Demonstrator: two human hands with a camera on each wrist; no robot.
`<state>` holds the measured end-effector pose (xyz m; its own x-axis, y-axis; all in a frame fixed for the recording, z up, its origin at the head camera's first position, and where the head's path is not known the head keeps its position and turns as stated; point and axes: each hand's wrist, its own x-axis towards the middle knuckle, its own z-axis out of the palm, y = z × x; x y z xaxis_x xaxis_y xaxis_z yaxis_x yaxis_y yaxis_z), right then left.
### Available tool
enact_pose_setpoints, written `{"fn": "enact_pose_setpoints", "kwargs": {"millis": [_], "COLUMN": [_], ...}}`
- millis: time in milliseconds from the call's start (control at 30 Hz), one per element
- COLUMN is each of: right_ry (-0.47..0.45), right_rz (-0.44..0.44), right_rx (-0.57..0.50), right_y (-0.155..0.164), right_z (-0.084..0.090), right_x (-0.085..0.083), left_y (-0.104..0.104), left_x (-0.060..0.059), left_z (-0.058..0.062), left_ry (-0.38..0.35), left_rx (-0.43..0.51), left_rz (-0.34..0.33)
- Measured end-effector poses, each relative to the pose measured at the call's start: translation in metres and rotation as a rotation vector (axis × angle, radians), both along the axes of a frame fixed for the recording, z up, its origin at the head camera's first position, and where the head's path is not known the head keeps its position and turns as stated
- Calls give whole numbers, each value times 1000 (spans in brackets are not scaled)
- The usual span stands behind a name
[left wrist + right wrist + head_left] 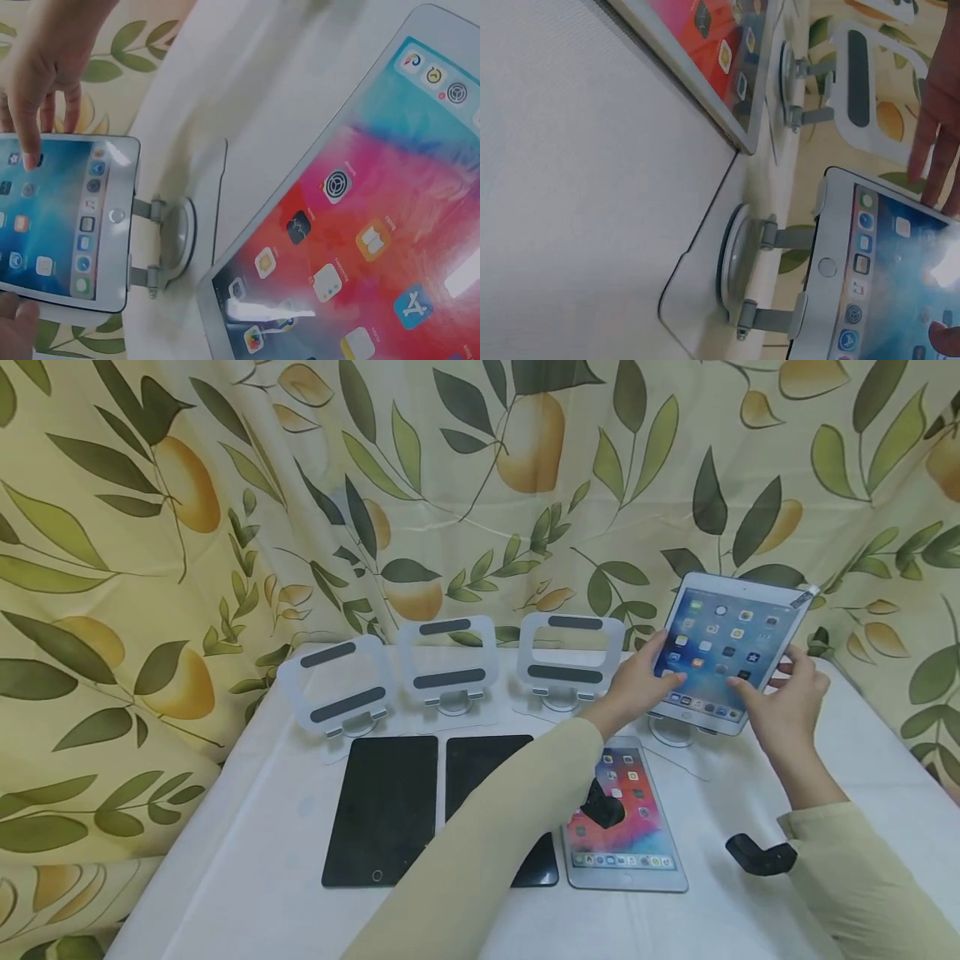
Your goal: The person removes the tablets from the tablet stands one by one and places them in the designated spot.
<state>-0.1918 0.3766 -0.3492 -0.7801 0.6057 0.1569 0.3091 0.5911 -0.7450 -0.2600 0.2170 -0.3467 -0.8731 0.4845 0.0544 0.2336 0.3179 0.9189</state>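
A white tablet (723,647) with its home screen lit leans on a white stand (671,732) at the right of the table. My left hand (636,687) holds the tablet's left edge, its thumb over the screen's lower left. At the opposite edge my right hand (791,706) grips it, thumb on the front and fingers partly hidden behind. The stand's hinged arms and round base (739,255) show below the tablet in the right wrist view; its small lips touch the tablet's lower edge. A second lit tablet (637,810) lies flat in front, partly behind my left sleeve.
Three bare white stands with grey pads, a left one (337,685), a middle one (450,664) and a right one (570,658), line the table's back. Two dark tablets, one fully visible (382,810) and one partly covered (487,760), lie flat. A patterned curtain (480,543) hangs behind.
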Motion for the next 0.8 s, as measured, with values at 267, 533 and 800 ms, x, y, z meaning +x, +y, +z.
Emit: {"fn": "enact_pose_setpoints", "kwargs": {"millis": [267,533,800], "right_ry": [134,298,441], "right_rz": [-40,-87,-85], "right_rx": [50,-44,-93], "right_y": [6,11,12], "right_z": [-10,-18,-21], "right_x": [1,7,8], "left_y": [-5,-5,1], "left_x": [-7,-11,-10], "left_z": [-6,-10,-8], "left_ry": [11,27,5], "left_rx": [206,236,293], "left_rz": [-16,50,188]}}
